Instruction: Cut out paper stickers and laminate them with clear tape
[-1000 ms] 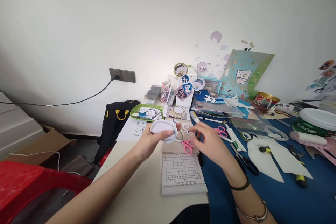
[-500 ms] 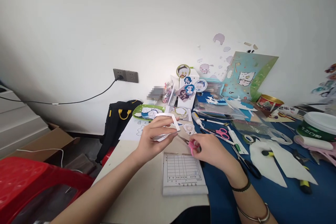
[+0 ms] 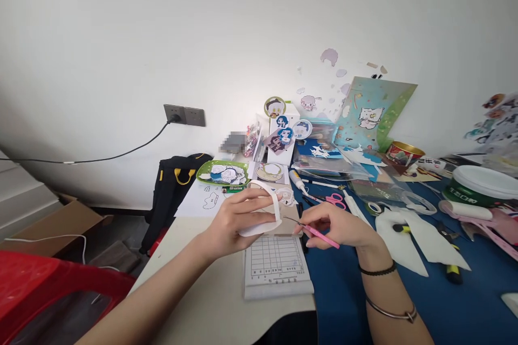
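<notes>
My left hand [image 3: 243, 221] is closed on a white paper piece [image 3: 276, 207], whose narrow strip curves up around the fingers. Close by on the right, my right hand [image 3: 338, 223] grips pink-handled scissors [image 3: 321, 235]. Their thin metal blades point left toward the paper, and I cannot tell whether they touch it. Below both hands lies a pad of printed forms [image 3: 279, 264] with a ruled grid. A round-edged cutout [image 3: 285, 195] rests just behind the left fingers.
A green tray [image 3: 200, 173] of paper cutouts sits at the back left. On the blue mat [image 3: 343, 291] are a second pair of pink scissors [image 3: 335, 200], white foam-like sheets [image 3: 399, 242] and a lidded tub [image 3: 481, 186]. A red stool [image 3: 52, 280] stands at left.
The scissors have turned in my right hand, their handles now pointing down right and the blades left. My left hand has tilted the paper lower. The view has shifted slightly right.
</notes>
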Tool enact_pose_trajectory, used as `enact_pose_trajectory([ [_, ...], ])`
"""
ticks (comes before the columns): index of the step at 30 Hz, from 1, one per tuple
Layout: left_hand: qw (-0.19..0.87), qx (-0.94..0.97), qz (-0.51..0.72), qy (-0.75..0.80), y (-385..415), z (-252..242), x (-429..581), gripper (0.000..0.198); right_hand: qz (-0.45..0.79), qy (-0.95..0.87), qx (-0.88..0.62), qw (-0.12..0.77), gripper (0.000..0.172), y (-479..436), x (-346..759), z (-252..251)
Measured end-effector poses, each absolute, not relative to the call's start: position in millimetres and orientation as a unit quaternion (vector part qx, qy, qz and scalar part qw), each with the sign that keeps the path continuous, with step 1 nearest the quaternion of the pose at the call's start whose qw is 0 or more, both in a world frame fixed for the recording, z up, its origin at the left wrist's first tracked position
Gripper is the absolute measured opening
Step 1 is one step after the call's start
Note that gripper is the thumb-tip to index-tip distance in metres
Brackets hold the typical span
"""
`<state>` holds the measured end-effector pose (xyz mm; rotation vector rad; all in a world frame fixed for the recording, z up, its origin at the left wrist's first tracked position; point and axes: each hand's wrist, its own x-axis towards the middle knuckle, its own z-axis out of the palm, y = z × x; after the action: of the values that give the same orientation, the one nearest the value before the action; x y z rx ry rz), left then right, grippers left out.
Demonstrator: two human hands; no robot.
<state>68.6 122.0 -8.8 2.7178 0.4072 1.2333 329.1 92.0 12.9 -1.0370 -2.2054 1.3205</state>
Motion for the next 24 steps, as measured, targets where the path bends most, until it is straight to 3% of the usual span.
enact_pose_trajectory([
  [3,0.070,0.908,0.392,0.127,122,-9,69,0.025,0.452,-0.788,-0.378,0.181,0.016,90,330,13],
  [11,0.092,0.925,0.348,0.122,117,-4,71,0.023,0.433,-0.806,-0.376,0.147,0.027,91,331,13],
  [24,0.247,0.884,0.357,0.175,110,4,80,0.012,0.437,-0.809,-0.362,0.151,0.014,92,330,11],
])
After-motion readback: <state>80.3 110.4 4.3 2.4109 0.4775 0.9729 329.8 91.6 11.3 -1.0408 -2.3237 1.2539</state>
